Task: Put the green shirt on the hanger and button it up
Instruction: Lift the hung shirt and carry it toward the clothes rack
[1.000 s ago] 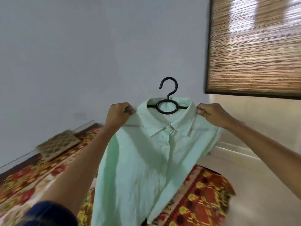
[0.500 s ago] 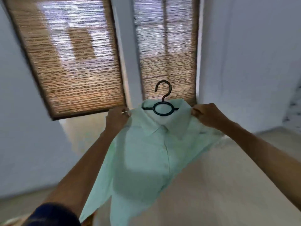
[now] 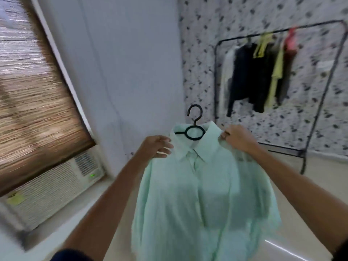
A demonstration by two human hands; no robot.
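Fingers of the left hand (image 3: pixel 157 147) curl onto the green shirt (image 3: pixel 203 196) at its shoulder; the right hand (image 3: pixel 238 138) pinches the other shoulder. Shirt hangs centre frame on the black hanger (image 3: pixel 194 131), front closed, hook upright. Upper right, a clothes rack (image 3: pixel 308 87); lower left, an air conditioner (image 3: pixel 52 187).

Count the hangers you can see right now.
1 plain: the black hanger inside the green shirt, held up at its shoulders by both hands. The clothes rack behind holds garments; their hangers are too blurred to count.
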